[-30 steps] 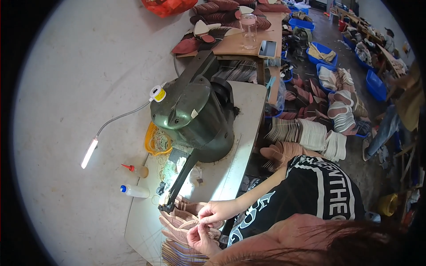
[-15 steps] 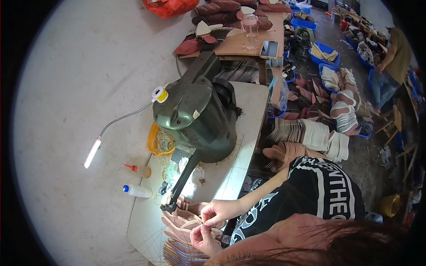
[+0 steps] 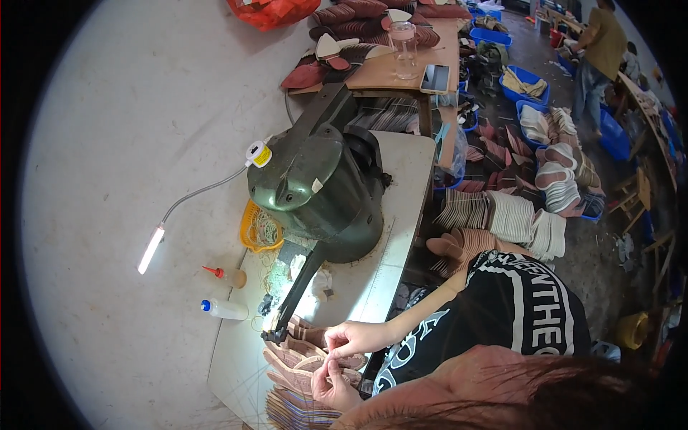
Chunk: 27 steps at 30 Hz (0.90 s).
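My right hand (image 3: 353, 338), the upper one, and my left hand (image 3: 335, 388), just below it, meet at the fingertips in a pinch. Whatever sits between the fingers is too small to make out. Beneath and beside the hands lie brownish-pink shoe-sole-shaped pieces (image 3: 288, 357) in overlapping stacks. Below them is a row of thin layered pieces with dark edges (image 3: 297, 410). Close to the left of the hands ends the slim black arm (image 3: 297, 290) of a dark green machine (image 3: 304, 183), which looks like an industrial sewing machine.
On the white tabletop (image 3: 365, 287) are a yellow basket (image 3: 252, 233), a red-tipped bottle (image 3: 233, 277) and a blue-capped bottle (image 3: 228, 309). A lit lamp (image 3: 150, 250) hangs beside them. A phone (image 3: 435, 79) and clear jar (image 3: 405, 57) rest on the far table. Someone (image 3: 598, 46) stands far right.
My fingertips stay together, with the left hand shifting slightly. The other person at the far right has moved farther back and now stands upright.
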Tool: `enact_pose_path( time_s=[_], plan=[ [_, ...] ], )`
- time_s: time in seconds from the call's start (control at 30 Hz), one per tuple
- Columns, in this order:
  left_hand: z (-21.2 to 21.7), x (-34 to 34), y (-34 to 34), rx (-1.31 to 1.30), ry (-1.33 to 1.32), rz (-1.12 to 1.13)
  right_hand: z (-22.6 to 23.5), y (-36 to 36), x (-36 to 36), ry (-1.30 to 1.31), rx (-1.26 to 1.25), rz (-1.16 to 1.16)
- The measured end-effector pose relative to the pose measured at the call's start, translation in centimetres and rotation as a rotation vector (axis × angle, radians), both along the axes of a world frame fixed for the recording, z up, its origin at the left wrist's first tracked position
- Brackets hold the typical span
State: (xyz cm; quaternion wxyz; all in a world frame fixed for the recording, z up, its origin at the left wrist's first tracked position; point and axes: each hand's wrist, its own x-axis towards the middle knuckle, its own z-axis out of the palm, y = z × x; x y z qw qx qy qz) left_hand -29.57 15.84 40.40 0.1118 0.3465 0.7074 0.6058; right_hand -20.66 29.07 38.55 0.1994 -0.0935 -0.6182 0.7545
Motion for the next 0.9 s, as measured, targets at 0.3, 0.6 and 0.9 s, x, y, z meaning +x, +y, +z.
enact_pose_path(
  time_s=[0.3,0.6,0.9],
  plan=[
    [-0.9,-0.3,0.4,0.114,-0.214,0.037,-0.6,-0.3,-0.4,0.039,-0.18,0.062],
    [-0.5,0.5,0.9,0.093,-0.186,0.103,-1.0,-1.0,-0.7,0.044,-0.288,0.058],
    [-1.0,0.6,1.1,0.097,0.207,0.153,-0.8,-1.2,-0.8,0.007,-0.364,0.064]
  ],
)
